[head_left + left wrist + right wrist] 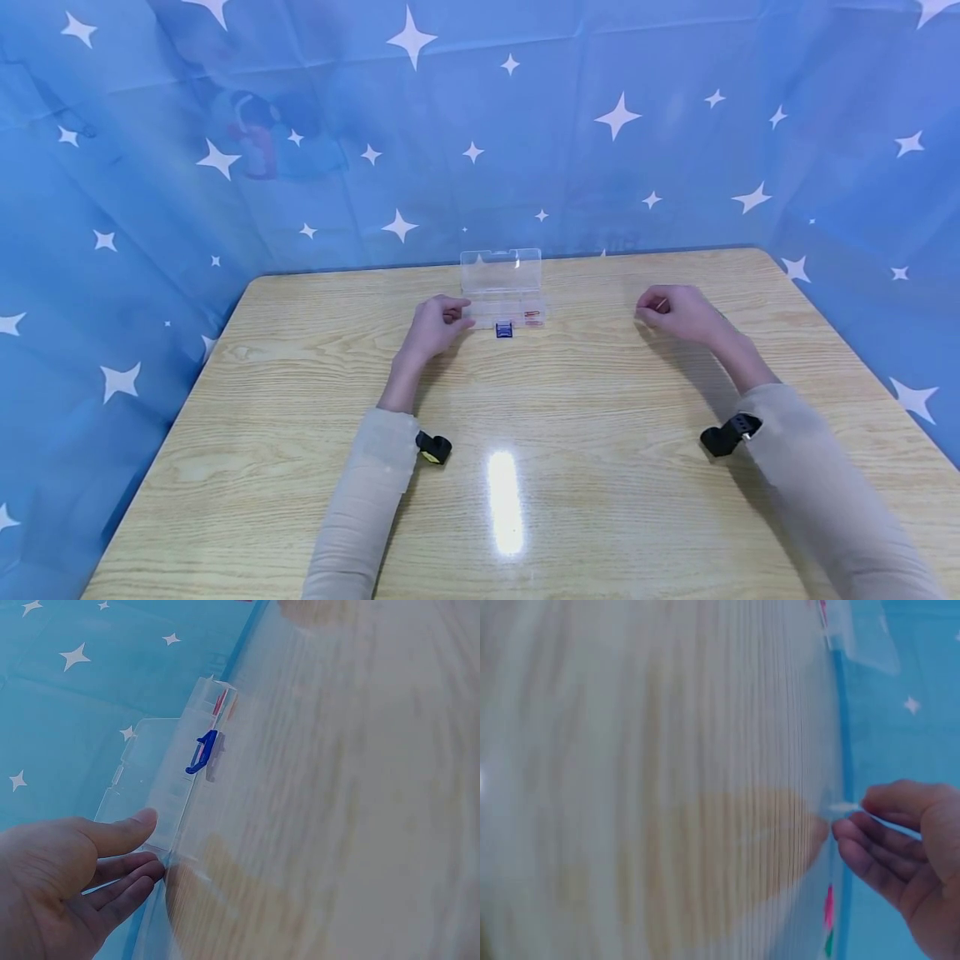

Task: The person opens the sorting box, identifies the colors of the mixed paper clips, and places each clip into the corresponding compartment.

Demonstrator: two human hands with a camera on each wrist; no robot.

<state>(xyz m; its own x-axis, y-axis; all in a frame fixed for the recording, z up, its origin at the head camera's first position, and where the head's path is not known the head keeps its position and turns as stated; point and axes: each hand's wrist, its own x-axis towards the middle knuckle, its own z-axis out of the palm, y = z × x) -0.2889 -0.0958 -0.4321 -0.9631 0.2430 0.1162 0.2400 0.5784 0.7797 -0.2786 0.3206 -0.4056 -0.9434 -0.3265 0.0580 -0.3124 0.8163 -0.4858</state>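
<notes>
On a wooden table [300, 467], a clear plastic box [483, 310] is set near the back edge, its long axis laid left to right, its lid [498, 271] raised behind and its blue latch [504, 330] at the front. Small red pieces [532, 314] are contained at its right end. The box is reached most nearly by the left hand [435, 323], whose thumb and forefinger are parted at its left end. The right hand [681, 313] is placed well apart, so the box lies leftward of its fingertips. Those are drawn close together; whether the blurred pale sliver [844, 806] there is pinched cannot be told.
</notes>
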